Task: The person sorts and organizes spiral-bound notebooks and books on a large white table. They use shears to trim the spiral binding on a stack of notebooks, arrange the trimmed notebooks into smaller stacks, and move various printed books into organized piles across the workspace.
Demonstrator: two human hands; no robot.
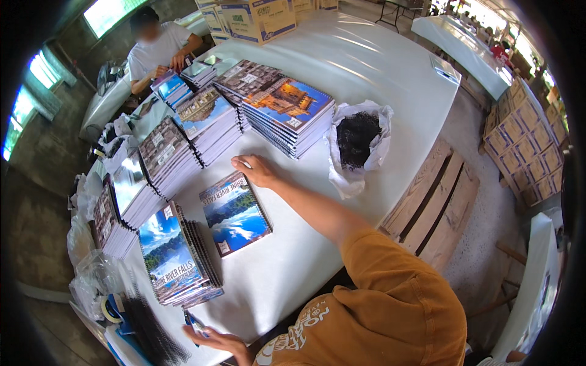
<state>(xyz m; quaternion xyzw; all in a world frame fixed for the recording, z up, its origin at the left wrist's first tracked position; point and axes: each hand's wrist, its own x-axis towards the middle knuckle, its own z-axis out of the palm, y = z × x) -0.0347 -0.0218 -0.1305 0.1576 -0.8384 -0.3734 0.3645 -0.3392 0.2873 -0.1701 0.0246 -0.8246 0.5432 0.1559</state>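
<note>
A spiral-bound notebook (237, 213) with a waterfall cover lies flat on the white table in front of me, its coil along the right side. At its far right corner rests my right hand (256, 171), fingers stretched loosely to the left, thumb close to the cover's edge. Low in the view, my left hand (210, 341) holds a small blue-handled tool (194, 323), which looks like pliers; its jaws are hard to make out. Between the hands and to the left stands a stack of waterfall notebooks (174, 256), coils facing right.
Tall notebook stacks (171, 152) line the left and far side. A white bag of black coils (360, 137) stands right. Loose black coils (152, 329) and a tape roll (113, 308) lie lower left. Another person (159, 52) sits across; cartons (256, 21) stand behind; a pallet (430, 201) lies right.
</note>
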